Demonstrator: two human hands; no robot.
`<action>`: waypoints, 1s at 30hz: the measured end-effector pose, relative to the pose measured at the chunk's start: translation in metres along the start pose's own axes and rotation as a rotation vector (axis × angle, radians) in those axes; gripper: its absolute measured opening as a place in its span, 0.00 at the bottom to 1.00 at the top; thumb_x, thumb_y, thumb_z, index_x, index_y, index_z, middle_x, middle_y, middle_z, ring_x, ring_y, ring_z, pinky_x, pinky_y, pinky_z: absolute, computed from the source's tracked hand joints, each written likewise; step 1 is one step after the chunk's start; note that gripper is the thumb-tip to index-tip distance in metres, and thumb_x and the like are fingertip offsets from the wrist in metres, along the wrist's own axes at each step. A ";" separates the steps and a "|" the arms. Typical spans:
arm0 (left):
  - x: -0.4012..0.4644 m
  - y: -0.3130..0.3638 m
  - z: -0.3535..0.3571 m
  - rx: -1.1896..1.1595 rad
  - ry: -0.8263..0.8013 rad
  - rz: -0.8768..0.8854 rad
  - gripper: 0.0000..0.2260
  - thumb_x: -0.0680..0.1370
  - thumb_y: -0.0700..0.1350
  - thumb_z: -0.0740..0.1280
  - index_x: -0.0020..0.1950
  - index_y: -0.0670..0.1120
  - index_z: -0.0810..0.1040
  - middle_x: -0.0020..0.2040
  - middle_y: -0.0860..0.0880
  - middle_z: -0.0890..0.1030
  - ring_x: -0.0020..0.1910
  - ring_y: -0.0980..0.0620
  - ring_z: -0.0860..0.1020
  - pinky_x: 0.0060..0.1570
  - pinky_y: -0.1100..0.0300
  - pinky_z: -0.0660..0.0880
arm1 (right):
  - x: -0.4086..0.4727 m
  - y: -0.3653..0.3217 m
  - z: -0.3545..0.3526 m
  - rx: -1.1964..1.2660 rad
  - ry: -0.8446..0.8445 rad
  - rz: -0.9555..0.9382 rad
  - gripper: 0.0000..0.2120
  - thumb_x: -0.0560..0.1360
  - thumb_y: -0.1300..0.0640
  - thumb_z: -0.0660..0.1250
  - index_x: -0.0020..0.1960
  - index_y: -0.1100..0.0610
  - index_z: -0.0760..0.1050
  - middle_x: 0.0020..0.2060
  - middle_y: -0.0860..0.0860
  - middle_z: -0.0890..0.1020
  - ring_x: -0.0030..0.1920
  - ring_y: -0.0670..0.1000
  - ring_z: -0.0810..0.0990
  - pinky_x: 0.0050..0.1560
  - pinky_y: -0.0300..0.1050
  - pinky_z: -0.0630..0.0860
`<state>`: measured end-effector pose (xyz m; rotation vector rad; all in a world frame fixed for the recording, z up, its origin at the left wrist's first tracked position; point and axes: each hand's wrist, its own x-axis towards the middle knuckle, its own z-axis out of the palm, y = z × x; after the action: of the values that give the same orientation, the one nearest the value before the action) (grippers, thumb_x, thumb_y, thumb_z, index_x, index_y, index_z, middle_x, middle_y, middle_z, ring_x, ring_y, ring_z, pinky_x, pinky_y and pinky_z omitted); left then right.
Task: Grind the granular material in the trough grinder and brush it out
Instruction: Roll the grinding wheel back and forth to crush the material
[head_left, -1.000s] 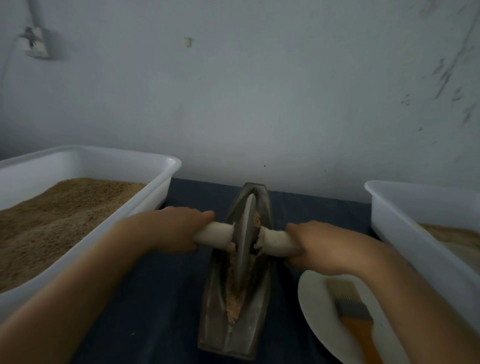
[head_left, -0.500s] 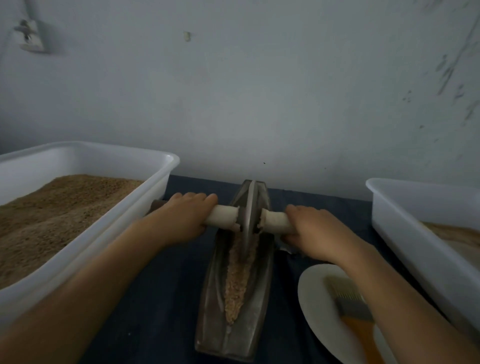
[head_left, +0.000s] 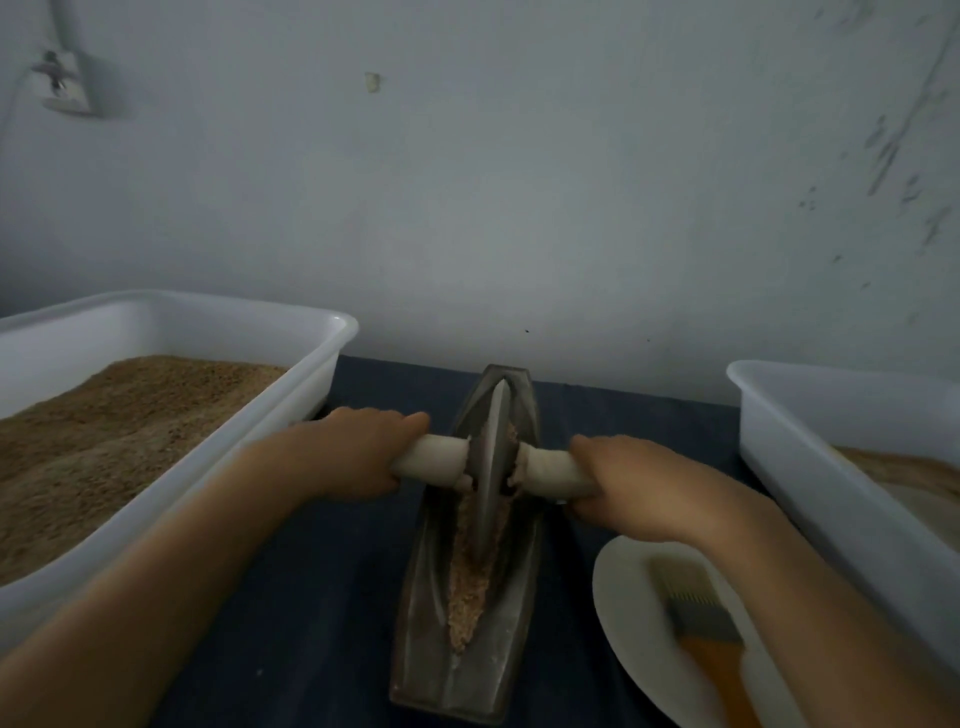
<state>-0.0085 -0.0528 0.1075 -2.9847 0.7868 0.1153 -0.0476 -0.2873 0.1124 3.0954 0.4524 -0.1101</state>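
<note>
Head view: trough grinder (head_left: 467, 597) lies centre with its long axis near-to-far, granular material (head_left: 470, 587) in its channel under the grinding wheel (head_left: 491, 467), whose crosswise handle (head_left: 436, 464) is gripped by left hand (head_left: 353, 457) and right hand (head_left: 631, 483), equally near, fingers curled round it.

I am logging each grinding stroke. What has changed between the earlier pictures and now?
The grinding wheel rolled to the far end of the trough, then back toward the middle. The left hand and right hand kept gripping the handle. The brush stayed on the plate.
</note>
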 end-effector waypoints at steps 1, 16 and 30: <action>-0.006 0.001 -0.005 -0.030 -0.085 0.010 0.19 0.77 0.46 0.66 0.64 0.52 0.62 0.58 0.52 0.73 0.52 0.56 0.71 0.53 0.62 0.67 | -0.005 -0.003 -0.005 0.010 -0.062 -0.015 0.10 0.76 0.50 0.64 0.50 0.53 0.66 0.46 0.49 0.75 0.42 0.47 0.71 0.33 0.39 0.63; 0.006 -0.001 0.002 -0.012 0.034 -0.030 0.15 0.77 0.45 0.64 0.62 0.49 0.64 0.59 0.50 0.73 0.56 0.51 0.73 0.56 0.57 0.68 | 0.006 0.004 0.002 -0.024 0.055 0.010 0.10 0.76 0.50 0.63 0.48 0.53 0.64 0.48 0.51 0.76 0.44 0.50 0.73 0.34 0.42 0.61; 0.013 -0.001 0.010 0.074 0.196 -0.030 0.17 0.77 0.47 0.65 0.63 0.51 0.64 0.61 0.51 0.72 0.60 0.51 0.72 0.61 0.55 0.66 | 0.012 0.006 0.013 -0.090 0.174 0.011 0.09 0.76 0.50 0.62 0.50 0.54 0.65 0.50 0.51 0.76 0.45 0.51 0.73 0.39 0.44 0.61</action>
<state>0.0027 -0.0576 0.0968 -2.9675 0.7441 -0.2061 -0.0354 -0.2905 0.0988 3.0307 0.4314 0.1761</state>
